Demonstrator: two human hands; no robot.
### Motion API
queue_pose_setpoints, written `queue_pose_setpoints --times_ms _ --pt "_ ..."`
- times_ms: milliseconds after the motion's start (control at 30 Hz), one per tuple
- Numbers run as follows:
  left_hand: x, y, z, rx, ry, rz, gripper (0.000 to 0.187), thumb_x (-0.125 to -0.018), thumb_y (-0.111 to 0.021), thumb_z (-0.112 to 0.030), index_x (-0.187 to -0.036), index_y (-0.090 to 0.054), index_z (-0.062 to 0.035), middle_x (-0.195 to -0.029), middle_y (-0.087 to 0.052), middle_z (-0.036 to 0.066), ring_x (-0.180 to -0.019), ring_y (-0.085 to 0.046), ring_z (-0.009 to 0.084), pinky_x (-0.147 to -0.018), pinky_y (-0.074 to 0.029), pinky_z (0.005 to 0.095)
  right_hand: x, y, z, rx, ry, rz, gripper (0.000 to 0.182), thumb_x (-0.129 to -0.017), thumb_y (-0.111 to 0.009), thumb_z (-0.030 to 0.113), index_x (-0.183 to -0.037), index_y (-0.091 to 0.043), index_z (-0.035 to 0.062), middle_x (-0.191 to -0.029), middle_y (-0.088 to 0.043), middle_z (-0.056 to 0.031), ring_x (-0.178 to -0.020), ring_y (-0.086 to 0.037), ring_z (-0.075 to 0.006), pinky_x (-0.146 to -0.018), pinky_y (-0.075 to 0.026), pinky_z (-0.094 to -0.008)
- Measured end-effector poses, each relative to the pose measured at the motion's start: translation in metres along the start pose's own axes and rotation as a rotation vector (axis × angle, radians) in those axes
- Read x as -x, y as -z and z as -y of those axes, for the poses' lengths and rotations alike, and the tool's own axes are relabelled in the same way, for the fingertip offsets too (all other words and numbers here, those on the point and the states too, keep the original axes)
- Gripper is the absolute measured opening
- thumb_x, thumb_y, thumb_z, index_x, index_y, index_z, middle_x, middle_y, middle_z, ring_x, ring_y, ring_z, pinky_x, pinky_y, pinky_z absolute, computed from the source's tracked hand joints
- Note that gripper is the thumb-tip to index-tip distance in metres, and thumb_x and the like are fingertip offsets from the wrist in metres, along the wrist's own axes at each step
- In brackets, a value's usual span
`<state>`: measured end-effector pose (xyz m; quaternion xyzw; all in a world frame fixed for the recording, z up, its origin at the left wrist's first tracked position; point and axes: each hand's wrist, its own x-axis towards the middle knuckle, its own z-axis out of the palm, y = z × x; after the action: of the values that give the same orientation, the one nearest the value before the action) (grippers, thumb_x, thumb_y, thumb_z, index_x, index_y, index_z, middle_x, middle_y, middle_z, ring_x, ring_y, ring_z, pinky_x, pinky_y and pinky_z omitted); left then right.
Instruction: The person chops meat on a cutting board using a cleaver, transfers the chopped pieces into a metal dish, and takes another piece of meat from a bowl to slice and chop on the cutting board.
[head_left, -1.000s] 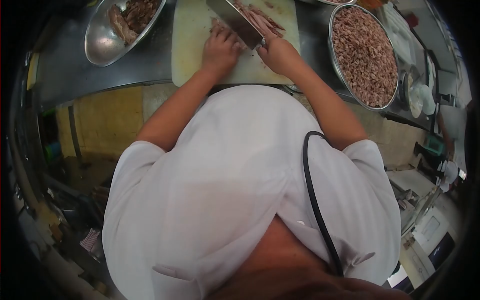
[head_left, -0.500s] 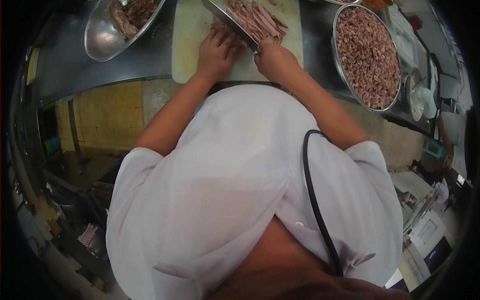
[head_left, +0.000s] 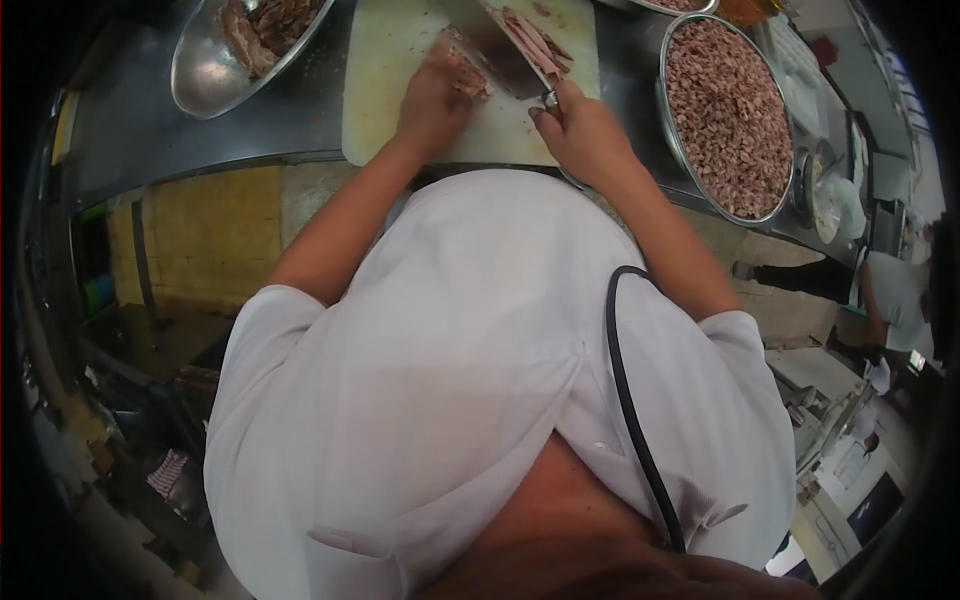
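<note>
Item, my left hand: lying on the white cutting board, fingers curled together and pressed down on a small clump of meat at their tips. Item, my right hand: at the board's near right corner, fingers wrapped tight round the handle of a cleaver; the broad blade runs up and to the left from the fist, tilted, with its edge just beside the left fingertips. Item, sliced meat: pink strips heaped on the board on the far side of the blade, touching it. Item, board: set on a dark steel desk, near edge level with the desk's edge, a few scraps near its top. Item, steel bowl: left of the board, well apart from my left hand, holding dark cooked meat at its far end, the near part bare metal. Item, large round pan: right of the board, just beside my right wrist, filled level with finely chopped meat. Item, white shirt: mine, filling the lower view, a black cable looping down its front. Item, another person: at the far right edge, in a pale top, well apart from the desk.
</note>
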<state>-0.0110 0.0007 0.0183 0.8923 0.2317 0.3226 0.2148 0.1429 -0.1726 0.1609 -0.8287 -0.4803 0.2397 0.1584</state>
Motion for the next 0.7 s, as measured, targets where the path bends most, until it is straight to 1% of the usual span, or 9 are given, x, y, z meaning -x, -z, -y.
queue_pose_setpoints --times_ms 67,133,200,233,367,467,533,667,700 --pt "0.003 0.004 0.003 0.106 0.094 -0.065 0.031 -0.090 -0.068 -0.017 -0.117 -0.066 -0.0019 -0.126 -0.063 0.018 -0.117 -0.060 0.0396 -0.101 -0.049 0.0449 0.011 0.022 0.025 -0.076 0.041 -0.108 0.032 -0.093 -0.064 0.027 -0.104 -0.055 -0.0018 -0.083 -0.070 -0.0237 -0.082 -0.068 -0.0457 -0.078 -0.053 -0.0515" --pt "0.001 0.005 0.008 0.169 0.154 -0.107 0.018 -0.085 -0.066 -0.009 -0.102 -0.065 -0.0035 -0.112 -0.064 0.017 -0.108 -0.060 0.0379 -0.095 -0.049 0.0473 0.011 0.021 0.029 -0.104 0.088 -0.161 0.031 -0.094 -0.064 0.027 -0.103 -0.054 -0.0013 -0.082 -0.071 -0.0234 -0.082 -0.068 -0.0458 -0.077 -0.054 -0.0514" --pt "0.001 0.004 0.011 0.125 0.082 -0.076 0.020 -0.087 -0.066 -0.012 -0.106 -0.067 -0.0035 -0.114 -0.065 0.016 -0.109 -0.061 0.0375 -0.094 -0.050 0.0463 0.004 0.012 0.029 -0.129 0.139 -0.215 0.030 -0.094 -0.063 0.027 -0.103 -0.054 -0.0008 -0.081 -0.071 -0.0231 -0.081 -0.068 -0.0460 -0.077 -0.054 -0.0512" --pt "0.002 0.004 0.013 0.080 0.010 -0.042 0.023 -0.090 -0.067 -0.015 -0.110 -0.068 -0.0034 -0.117 -0.066 0.016 -0.110 -0.062 0.0371 -0.093 -0.051 0.0453 -0.006 -0.005 0.020 -0.023 0.095 -0.162 0.029 -0.093 -0.063 0.026 -0.102 -0.056 -0.0008 -0.082 -0.071 -0.0236 -0.081 -0.069 -0.0459 -0.076 -0.055 -0.0517" --pt "0.000 0.004 0.000 -0.004 0.024 0.000 0.024 -0.090 -0.067 -0.015 -0.111 -0.070 -0.0056 -0.117 -0.066 0.016 -0.111 -0.062 0.0372 -0.095 -0.051 0.0451 -0.029 -0.040 -0.003 0.181 0.093 -0.011 0.026 -0.091 -0.062 0.023 -0.101 -0.061 -0.0011 -0.086 -0.071 -0.0255 -0.084 -0.070 -0.0453 -0.076 -0.056 -0.0530" --pt "-0.001 -0.001 0.002 -0.040 -0.066 -0.034 0.025 -0.089 -0.068 -0.015 -0.113 -0.071 -0.0076 -0.120 -0.066 0.015 -0.111 -0.062 0.0372 -0.096 -0.050 0.0454 -0.037 -0.043 -0.004 0.165 0.056 0.013 0.025 -0.090 -0.062 0.021 -0.102 -0.064 -0.0007 -0.090 -0.071 -0.0262 -0.088 -0.070 -0.0445 -0.079 -0.055 -0.0532" --pt "0.001 -0.002 0.001 -0.102 -0.110 -0.077 0.024 -0.086 -0.068 -0.016 -0.109 -0.071 -0.0091 -0.118 -0.065 0.012 -0.104 -0.062 0.0347 -0.089 -0.051 0.0475 -0.043 -0.042 -0.004 0.140 0.086 -0.019 0.026 -0.091 -0.062 0.023 -0.102 -0.063 -0.0010 -0.090 -0.071 -0.0261 -0.088 -0.070 -0.0444 -0.079 -0.055 -0.0530" --pt "0.003 0.008 0.000 -0.017 -0.074 -0.036 0.028 -0.088 -0.068 -0.014 -0.115 -0.069 -0.0062 -0.124 -0.065 0.015 -0.114 -0.061 0.0371 -0.097 -0.050 0.0458 -0.043 -0.036 0.000 0.074 0.097 -0.086 0.030 -0.093 -0.062 0.026 -0.103 -0.061 -0.0025 -0.089 -0.071 -0.0253 -0.086 -0.069 -0.0447 -0.079 -0.055 -0.0526" --pt "0.005 0.012 -0.001 0.053 0.019 -0.082 0.028 -0.088 -0.069 -0.012 -0.115 -0.069 -0.0057 -0.123 -0.065 0.016 -0.114 -0.061 0.0371 -0.097 -0.051 0.0452 -0.039 -0.032 0.002 0.073 0.097 -0.083 0.030 -0.093 -0.062 0.026 -0.103 -0.061 -0.0025 -0.089 -0.071 -0.0253 -0.086 -0.069 -0.0447 -0.079 -0.055 -0.0526"
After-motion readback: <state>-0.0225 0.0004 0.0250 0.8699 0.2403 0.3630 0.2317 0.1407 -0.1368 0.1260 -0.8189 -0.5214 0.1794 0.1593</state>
